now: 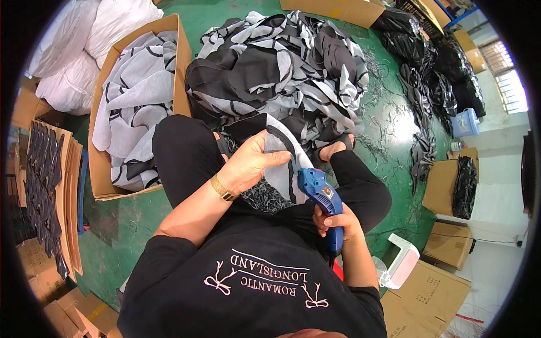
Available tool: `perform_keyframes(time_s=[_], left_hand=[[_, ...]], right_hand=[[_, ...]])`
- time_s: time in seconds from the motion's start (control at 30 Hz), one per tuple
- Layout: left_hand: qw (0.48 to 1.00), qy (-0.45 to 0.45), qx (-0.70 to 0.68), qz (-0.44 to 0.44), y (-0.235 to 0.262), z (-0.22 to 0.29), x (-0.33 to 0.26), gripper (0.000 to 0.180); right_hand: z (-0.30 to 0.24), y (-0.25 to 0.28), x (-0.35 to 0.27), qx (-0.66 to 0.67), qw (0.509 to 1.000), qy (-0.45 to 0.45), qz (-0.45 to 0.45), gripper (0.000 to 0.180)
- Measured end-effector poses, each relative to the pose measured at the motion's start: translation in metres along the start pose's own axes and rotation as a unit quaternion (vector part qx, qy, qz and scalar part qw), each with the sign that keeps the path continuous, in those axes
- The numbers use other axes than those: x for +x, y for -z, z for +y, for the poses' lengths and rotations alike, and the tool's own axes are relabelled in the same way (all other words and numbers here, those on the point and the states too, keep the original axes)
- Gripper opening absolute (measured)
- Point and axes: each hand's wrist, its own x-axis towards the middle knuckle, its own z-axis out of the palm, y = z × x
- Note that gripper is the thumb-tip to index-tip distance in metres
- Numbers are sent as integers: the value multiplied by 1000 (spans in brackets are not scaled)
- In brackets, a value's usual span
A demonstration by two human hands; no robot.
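Note:
My left hand [248, 163] is closed on a curved grey-and-black fabric piece [276, 177], thumb on top near its dark edge. The piece hangs over my lap, its near face pale grey with a black border. In my right hand [341, 221] is a blue handheld power tool [322, 194], gripped round its handle, a vented body above my fingers. Its head meets the dark edge of the fabric; the working tip itself is hidden. Thin dark trimmings [264, 196] lie heaped on the floor between my legs, below the fabric.
Ahead lies a big pile of grey and black fabric pieces [253, 67]. A cardboard box [181, 67] of similar pieces stands at my left. Black plastic bags [445, 67] and a blue tub [465, 122] are far right. A white-and-pink device [403, 265] sits beside cardboard at near right.

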Motion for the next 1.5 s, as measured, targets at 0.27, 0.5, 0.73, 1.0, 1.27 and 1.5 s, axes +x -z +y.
perform_keyframes(time_s=[0.27, 0.5, 0.73, 1.0, 1.27, 1.5], left_hand=[[999, 12, -6, 34, -10, 3, -1, 22], [996, 5, 8, 91, 10, -8, 3, 22], [990, -25, 95, 103, -4, 1, 0, 19], [981, -41, 169, 81, -5, 7, -8, 24], [959, -14, 280, 46, -6, 21, -13, 18], [926, 67, 371, -10, -18, 46, -19, 14]], right_hand=[[-16, -14, 9, -25, 986, 134, 97, 38], [-26, -25, -15, -195, 963, 118, 142, 37], [-23, -23, -15, -272, 945, 86, 161, 35], [-24, -23, -8, -255, 951, 75, 158, 37], [-30, -25, -8, -230, 961, 70, 133, 36], [-30, -10, -8, -214, 973, 37, 75, 37]])
